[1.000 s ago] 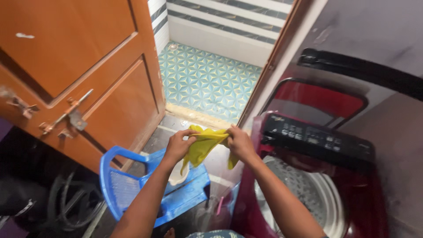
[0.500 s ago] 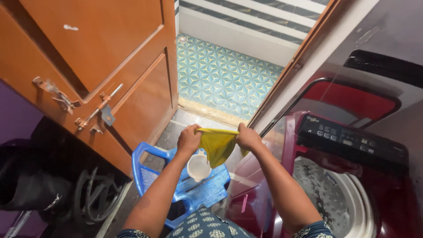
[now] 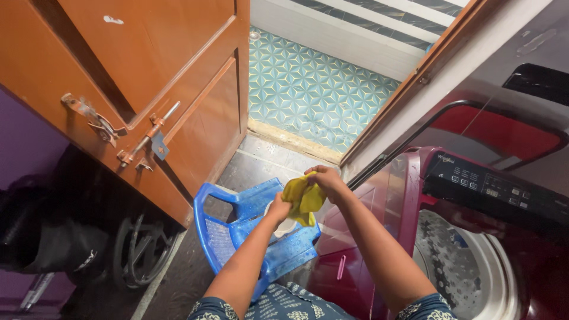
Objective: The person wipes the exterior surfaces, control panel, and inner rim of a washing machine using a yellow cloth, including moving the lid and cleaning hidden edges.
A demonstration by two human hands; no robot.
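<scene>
We look down from the head camera and both hands meet over the blue plastic chair point(image 3: 237, 237), right in the middle of the scene. The left hand point(image 3: 278, 208) is clenched on the lower edge of the yellow cloth point(image 3: 302, 198), fingers curled into the fabric. The right hand point(image 3: 325, 179) grips the same cloth from above, knuckles up, closed tight on its upper fold. So the cloth sits bunched between the two hands, held in the air just above the chair seat, a loose corner hanging down towards us.

Under the cloth we catch a white cup point(image 3: 284, 225) resting on the chair seat, partly hidden by the left wrist. Whether the cloth touches the cup, we cannot tell.

To the right stands the maroon washing machine point(image 3: 367, 237), its lid point(image 3: 492, 127) raised, the dark control panel point(image 3: 498, 192) running along the far side of the open drum point(image 3: 468, 266). The right forearm passes just beside the machine's near left corner.

On the left the brown wooden door point(image 3: 148, 71) stands open, a metal latch point(image 3: 145, 139) on its face. Beyond it, farther away, the patterned teal floor tiles point(image 3: 308, 95) spread out past the threshold. Down at the near left, dark bundled things lie against the purple wall point(image 3: 24, 136), too dim to make out. At the bottom edge we see patterned sleeves point(image 3: 284, 305)
</scene>
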